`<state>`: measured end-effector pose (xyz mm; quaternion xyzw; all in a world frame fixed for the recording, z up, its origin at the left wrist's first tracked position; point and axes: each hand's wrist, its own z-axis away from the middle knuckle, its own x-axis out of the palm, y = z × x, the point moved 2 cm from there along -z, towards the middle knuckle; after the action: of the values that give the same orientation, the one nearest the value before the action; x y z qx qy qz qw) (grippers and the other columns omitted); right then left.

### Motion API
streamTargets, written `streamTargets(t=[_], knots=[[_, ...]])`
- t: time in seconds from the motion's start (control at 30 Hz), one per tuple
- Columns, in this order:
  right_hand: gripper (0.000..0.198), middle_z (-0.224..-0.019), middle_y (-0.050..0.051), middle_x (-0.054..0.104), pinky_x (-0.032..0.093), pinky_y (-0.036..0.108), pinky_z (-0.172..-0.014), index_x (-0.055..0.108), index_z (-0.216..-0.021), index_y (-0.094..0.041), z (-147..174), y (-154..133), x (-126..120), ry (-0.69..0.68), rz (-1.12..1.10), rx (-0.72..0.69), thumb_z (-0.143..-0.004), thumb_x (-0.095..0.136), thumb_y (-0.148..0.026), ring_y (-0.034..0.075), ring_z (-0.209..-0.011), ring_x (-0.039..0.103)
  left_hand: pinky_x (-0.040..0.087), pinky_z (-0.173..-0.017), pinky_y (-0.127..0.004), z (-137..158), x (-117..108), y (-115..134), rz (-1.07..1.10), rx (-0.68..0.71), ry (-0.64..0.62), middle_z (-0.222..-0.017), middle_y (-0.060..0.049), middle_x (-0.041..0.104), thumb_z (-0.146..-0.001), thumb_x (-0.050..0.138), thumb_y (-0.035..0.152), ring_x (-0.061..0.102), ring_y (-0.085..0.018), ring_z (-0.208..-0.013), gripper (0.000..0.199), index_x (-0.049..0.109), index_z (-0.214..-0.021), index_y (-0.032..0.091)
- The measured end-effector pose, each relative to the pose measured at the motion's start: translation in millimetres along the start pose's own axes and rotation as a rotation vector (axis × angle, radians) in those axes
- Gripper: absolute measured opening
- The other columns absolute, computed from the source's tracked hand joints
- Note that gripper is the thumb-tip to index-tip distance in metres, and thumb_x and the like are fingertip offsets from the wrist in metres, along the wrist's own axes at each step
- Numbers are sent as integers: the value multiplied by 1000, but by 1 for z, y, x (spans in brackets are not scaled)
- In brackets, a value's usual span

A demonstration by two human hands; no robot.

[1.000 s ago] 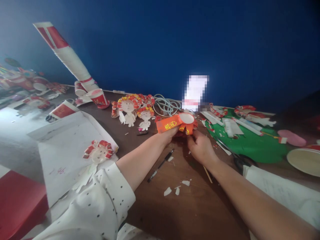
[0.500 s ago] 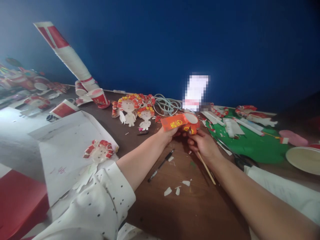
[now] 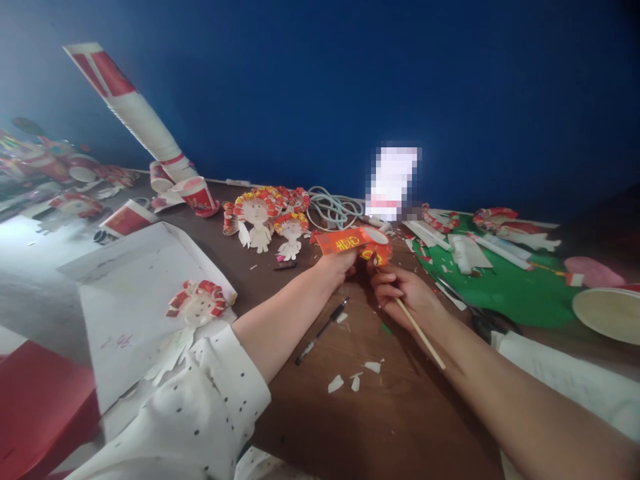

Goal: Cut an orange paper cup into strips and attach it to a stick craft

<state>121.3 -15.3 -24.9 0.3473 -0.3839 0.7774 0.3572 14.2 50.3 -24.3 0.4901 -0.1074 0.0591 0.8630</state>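
My left hand point(image 3: 341, 263) is closed round an orange painted paper cup point(image 3: 327, 244) with a flap at its left side. Yellow brush-like marks show on the flap and on the round part, and the cup's pale inside faces up. My right hand point(image 3: 403, 293) pinches a thin paintbrush point(image 3: 424, 341) with a pale wooden handle that slants down to the right. The brush's dark tip meets or nearly meets the yellow marks on the cup's front. My left fingers are partly hidden behind the cup.
A black pen point(image 3: 323, 331) and paper scraps point(image 3: 336, 383) lie on the brown table. Paper dolls point(image 3: 256, 223) and coiled cable point(image 3: 333, 208) stand behind. Scissors point(image 3: 485, 323) rest by a green sheet point(image 3: 520, 297). A bright phone screen point(image 3: 393, 180) leans at the wall.
The cup has shifted slightly left in my left hand. My right hand has turned a little, and the paintbrush's handle end has swung out to the right.
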Motion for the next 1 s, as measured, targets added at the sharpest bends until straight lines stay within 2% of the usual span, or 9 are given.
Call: streamTargets(t=[0.1, 0.4, 0.53, 0.67, 0.8, 0.93, 1.0], knots=[[19, -73, 3, 60, 29, 4, -27, 55, -88, -14, 0, 0, 2, 58, 44, 2, -89, 39, -2, 0, -40, 47, 18, -38, -19, 3, 0, 3, -113, 92, 0, -46, 5, 44, -67, 67, 19, 30, -4, -36, 16, 52, -62, 17], [13, -65, 1, 57, 29, 4, -26, 57, -88, -14, 1, 0, 7, 62, 113, 32, -93, 49, -22, 0, -37, 45, 18, -37, -19, 5, -1, 4, -97, 48, 5, -43, 6, 41, -61, 72, 15, 30, -3, -36, 21, 51, -59, 15], [3, -68, 1, 59, 31, 4, -28, 57, -89, -14, 0, 0, 4, 34, 128, 24, -87, 55, -14, 1, -40, 46, 20, -37, -20, 4, -1, 3, -68, 40, 13, -43, 6, 41, -62, 70, 15, 31, -4, -36, 22, 49, -57, 16], [14, -72, 1, 60, 32, 4, -29, 57, -85, -14, 0, 1, 2, 11, 137, -16, -79, 55, -1, 1, -43, 48, 19, -37, -20, 3, -1, 2, -74, 50, 36, -42, 5, 42, -67, 65, 15, 31, -4, -34, 19, 48, -57, 16], [16, -73, 1, 61, 30, 3, -28, 56, -84, -15, 1, 1, 2, 19, 131, -22, -79, 54, 0, 0, -42, 47, 18, -37, -19, 4, 0, 3, -51, 59, 34, -43, 6, 42, -66, 67, 14, 32, -3, -33, 18, 50, -60, 16], [4, -71, 1, 59, 27, 4, -26, 57, -91, -16, 1, 0, 4, 12, 90, 26, -88, 54, -17, 0, -41, 44, 17, -36, -19, 6, 0, 3, -28, 23, 24, -43, 6, 41, -64, 69, 14, 31, -3, -34, 20, 49, -60, 16], [11, -69, 0, 57, 26, 4, -26, 58, -92, -17, 1, -2, 5, -12, 100, 27, -87, 59, -27, 0, -40, 43, 17, -36, -18, 6, 0, 3, -4, 41, 10, -43, 6, 41, -65, 68, 14, 31, -3, -34, 19, 49, -60, 16]])
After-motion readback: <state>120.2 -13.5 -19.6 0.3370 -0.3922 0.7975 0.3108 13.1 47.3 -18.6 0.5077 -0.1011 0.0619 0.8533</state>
